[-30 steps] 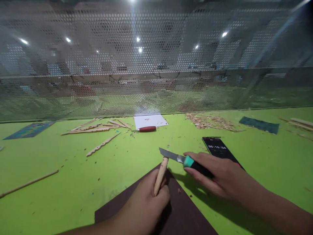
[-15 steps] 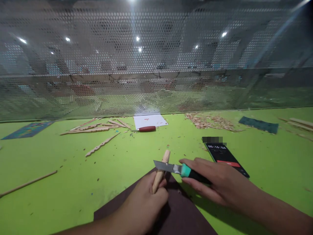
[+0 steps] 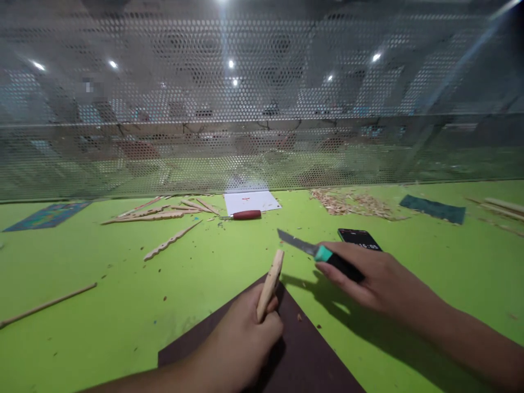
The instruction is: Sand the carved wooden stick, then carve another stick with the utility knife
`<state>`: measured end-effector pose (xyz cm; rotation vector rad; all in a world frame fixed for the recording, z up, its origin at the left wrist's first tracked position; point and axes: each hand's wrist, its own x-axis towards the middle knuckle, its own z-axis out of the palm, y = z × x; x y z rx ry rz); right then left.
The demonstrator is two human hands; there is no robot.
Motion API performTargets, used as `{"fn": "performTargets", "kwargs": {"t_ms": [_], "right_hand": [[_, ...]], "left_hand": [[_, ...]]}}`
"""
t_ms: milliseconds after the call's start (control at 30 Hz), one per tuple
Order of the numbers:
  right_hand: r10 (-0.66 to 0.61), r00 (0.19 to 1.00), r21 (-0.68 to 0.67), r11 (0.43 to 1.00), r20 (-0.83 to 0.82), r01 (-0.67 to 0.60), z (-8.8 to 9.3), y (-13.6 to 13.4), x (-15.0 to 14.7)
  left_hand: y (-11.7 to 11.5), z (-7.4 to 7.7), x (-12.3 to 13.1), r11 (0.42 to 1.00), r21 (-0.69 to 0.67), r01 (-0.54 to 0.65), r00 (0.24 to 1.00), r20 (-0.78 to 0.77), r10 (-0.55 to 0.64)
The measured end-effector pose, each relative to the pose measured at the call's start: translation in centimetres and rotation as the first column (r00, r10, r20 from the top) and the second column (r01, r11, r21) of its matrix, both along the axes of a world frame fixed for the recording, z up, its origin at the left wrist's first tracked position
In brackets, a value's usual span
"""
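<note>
My left hand (image 3: 241, 333) is closed round a short pale wooden stick (image 3: 270, 286), whose upper end sticks up with cut facets. Beneath that hand lies a dark brown board (image 3: 305, 349), one corner pointing away from me. To the right, my right hand (image 3: 364, 273) grips a utility knife (image 3: 338, 265) with a black and teal handle. Its bare blade (image 3: 297, 241) points up and left, above and apart from the stick. The phone (image 3: 360, 238) is partly hidden behind my right hand.
At the back are a red-handled tool (image 3: 245, 215), white paper (image 3: 251, 202), a heap of shavings (image 3: 352, 204) and a dark green strip (image 3: 433, 209). Carved wooden pieces (image 3: 170, 241) and a thin stick (image 3: 49, 304) lie left. A perforated metal screen (image 3: 254, 109) closes the far edge.
My right hand has lifted the knife off the stick, moving it up and to the right, and now covers more of the phone. The left hand and stick have barely moved.
</note>
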<state>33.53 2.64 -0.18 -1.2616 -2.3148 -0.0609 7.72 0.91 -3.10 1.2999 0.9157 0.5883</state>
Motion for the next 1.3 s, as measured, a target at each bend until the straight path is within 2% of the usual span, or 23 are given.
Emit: {"fn": "performTargets", "kwargs": {"t_ms": [100, 200, 300, 467, 567, 767, 967, 1067, 1167, 1200, 1233, 1300], "right_hand": [[0.1, 0.995, -0.122, 0.988, 0.009, -0.098, -0.1, -0.8, -1.1], [0.14, 0.99, -0.204, 0.969, 0.0, -0.137, -0.3, -1.2, -1.5], [0.133, 0.991, -0.2, 0.971, -0.009, -0.132, -0.7, -1.1, -1.2], [0.116, 0.993, -0.193, 0.974, -0.028, -0.119, -1.0, -0.8, -0.9], [0.126, 0.992, -0.248, 0.96, -0.017, -0.126, -0.7, -0.9, -1.3], [0.258, 0.966, -0.345, 0.909, 0.019, -0.236, -0.2, -2.1, -2.4], [0.234, 0.965, -0.237, 0.95, 0.114, -0.203, -0.9, -2.9, -2.9], [0.205, 0.973, -0.21, 0.961, 0.109, -0.179, -1.3, -3.1, -3.1], [0.101, 0.994, -0.165, 0.982, 0.041, -0.093, -1.3, -2.7, -2.8], [0.054, 0.998, -0.129, 0.99, 0.021, -0.051, -1.2, -2.5, -2.5], [0.009, 1.0, -0.092, 0.996, 0.01, -0.008, -1.1, -2.2, -2.1], [-0.046, 0.999, -0.013, 0.999, 0.001, 0.046, -1.0, -1.5, -1.4]], "left_hand": [[-0.1, 0.3, 0.0, 0.997, -0.065, 0.052, 0.997, 0.056, -0.048], [-0.3, 0.9, -0.2, 0.98, -0.157, 0.121, 0.989, 0.104, -0.106], [-0.4, 1.0, -0.7, 0.968, -0.191, 0.16, 0.983, 0.123, -0.138], [-0.3, 0.2, -1.2, 0.952, -0.195, 0.234, 0.97, 0.107, -0.217], [-0.2, 0.5, -1.1, 0.963, -0.188, 0.196, 0.977, 0.12, -0.175], [-0.3, 1.1, -0.8, 0.961, -0.233, 0.152, 0.983, 0.133, -0.123], [-0.5, 0.8, -0.4, 0.97, -0.218, 0.106, 0.992, 0.096, -0.087], [-0.7, 0.3, -0.1, 0.977, -0.212, 0.029, 0.997, 0.073, -0.014], [-1.0, 0.0, 0.3, 0.992, -0.024, -0.128, 0.987, 0.1, 0.129], [-1.1, 0.1, 0.3, 0.988, 0.034, -0.149, 0.983, 0.112, 0.144], [-1.1, 0.2, 0.3, 0.986, 0.062, -0.153, 0.983, 0.115, 0.145], [-1.2, 0.5, 0.3, 0.994, 0.009, -0.113, 0.989, 0.101, 0.111]]}}
